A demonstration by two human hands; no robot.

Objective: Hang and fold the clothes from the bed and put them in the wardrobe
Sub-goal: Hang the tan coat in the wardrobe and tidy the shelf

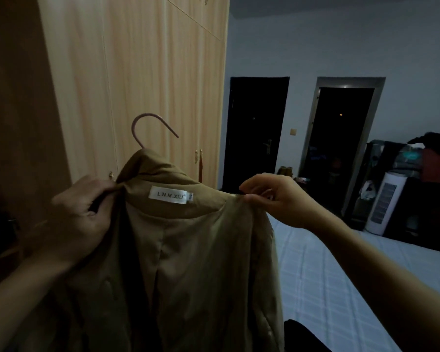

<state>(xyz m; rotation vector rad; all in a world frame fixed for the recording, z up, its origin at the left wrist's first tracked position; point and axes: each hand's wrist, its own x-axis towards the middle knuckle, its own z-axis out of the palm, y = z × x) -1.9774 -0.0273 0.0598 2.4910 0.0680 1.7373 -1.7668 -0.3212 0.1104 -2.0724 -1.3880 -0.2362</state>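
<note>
My left hand (80, 217) is clamped on the left shoulder of the tan jacket (188, 262), fingers curled into the cloth, forearm rising from low left. My right hand (272, 196) pinches the right shoulder seam between thumb and forefinger, wrist bent down, arm extended. The jacket hangs on a pink hanger (148, 128) (only the hook shows), held up before the wardrobe (163, 72). The bed (328, 275) lies to the right.
</note>
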